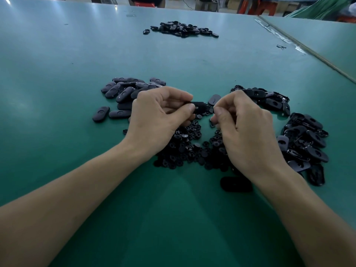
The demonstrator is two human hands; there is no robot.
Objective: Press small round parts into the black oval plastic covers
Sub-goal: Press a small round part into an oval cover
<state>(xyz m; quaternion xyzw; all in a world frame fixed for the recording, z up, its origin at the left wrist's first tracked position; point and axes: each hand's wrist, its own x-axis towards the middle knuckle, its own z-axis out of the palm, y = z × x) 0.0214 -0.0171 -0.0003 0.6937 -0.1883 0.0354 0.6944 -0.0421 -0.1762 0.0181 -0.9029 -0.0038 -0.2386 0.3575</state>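
Big green worktop [57, 93] here, glossy, with lamp glare in the upper left and a taped seam running down the upper right. Past its far edge it's just blurry room clutter, something red and maybe some boxes.

Stock is sorted by stage, I reckon. There's a far pile [181, 28] at top centre, well out of reach. Smooth-side-up covers [123, 93] sit left of centre and look done, and hollow-side-up blanks [304, 139] are at right. The round parts [192, 149] are heaped right under my wrists so either hand can dip in.

My left hand [159, 118] is curled, fingers [189, 109] and thumb gripping one cover [199, 107] by its end, above the heap at mid-frame. That leaves the other end sticking out toward my right hand [244, 128]. That one's fingers are pinched together just beside it, on a round part [213, 111] I think, though it's too tiny to be sure. It's not seated in the cover yet, far as I can tell.
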